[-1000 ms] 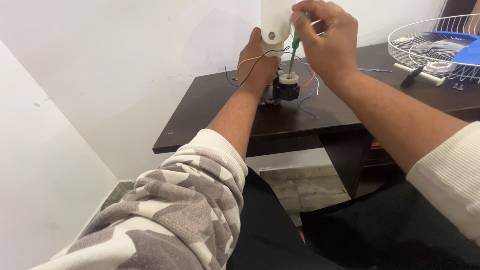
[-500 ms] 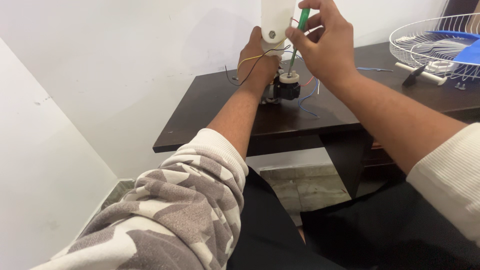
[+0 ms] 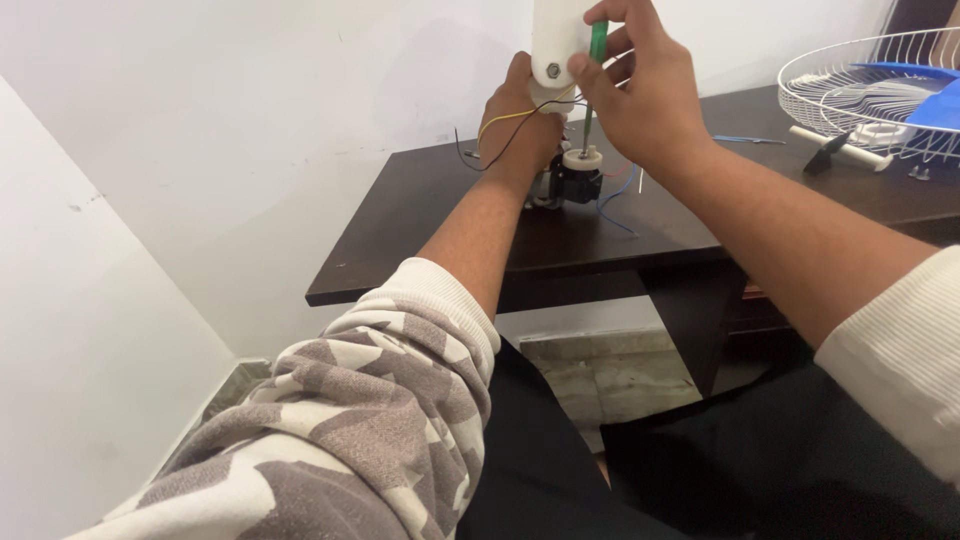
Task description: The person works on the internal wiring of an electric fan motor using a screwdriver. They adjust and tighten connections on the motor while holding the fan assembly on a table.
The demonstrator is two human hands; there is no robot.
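At the far edge of the dark counter [image 3: 420, 250], the right hand [image 3: 650, 95] has its fingers [image 3: 580, 68] closed in a pinch on the green handle of a screwdriver [image 3: 597, 45], which stands nearly upright with its thin shaft running down to a small white cap on a black motor [image 3: 578, 180]. Just left of it, the left hand [image 3: 520, 120] has its fingers wrapped round the lower end of a white plastic housing [image 3: 553, 40], which rises out of the top of the view; a metal screw shows on its face. Both hands are close together, almost touching, with the motor sitting on the counter right below them. A yellow wire [image 3: 510, 115] loops across the back of the left hand, and thin black, blue and red wires trail from the motor onto the counter to either side. Far to the right, a white wire fan guard [image 3: 830, 75] lies on the counter with a blue fan blade [image 3: 925, 90] inside it. A white rod with a black piece lies against the guard's near rim. Nearer the viewer, a patterned grey-and-white sleeve covers the left arm and a ribbed white sleeve the right.
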